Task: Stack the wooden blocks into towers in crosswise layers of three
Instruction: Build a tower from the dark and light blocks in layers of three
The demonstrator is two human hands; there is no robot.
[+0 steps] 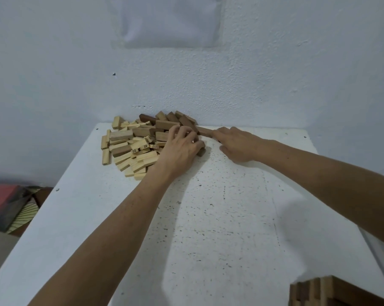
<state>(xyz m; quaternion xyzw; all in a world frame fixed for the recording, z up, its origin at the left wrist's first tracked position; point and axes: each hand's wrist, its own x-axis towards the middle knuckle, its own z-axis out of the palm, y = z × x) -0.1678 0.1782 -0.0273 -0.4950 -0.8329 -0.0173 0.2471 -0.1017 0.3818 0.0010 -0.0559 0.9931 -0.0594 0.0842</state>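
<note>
Far on the speckled white bench (208, 228) lies the pile of smooth rectangular blocks (129, 149). Our left hand (180, 149) curls its fingers round a dark block (201, 151) at its edge; our right hand (237, 144) touches a brown block (205, 131) with straight fingers.

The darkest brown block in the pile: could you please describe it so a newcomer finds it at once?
On the white table, a heap of wooden blocks lies at the far edge against the wall. At the heap's back, left of the other brown blocks, lies the darkest block. It is deep reddish brown, while its neighbours are mid-brown or pale.
</note>
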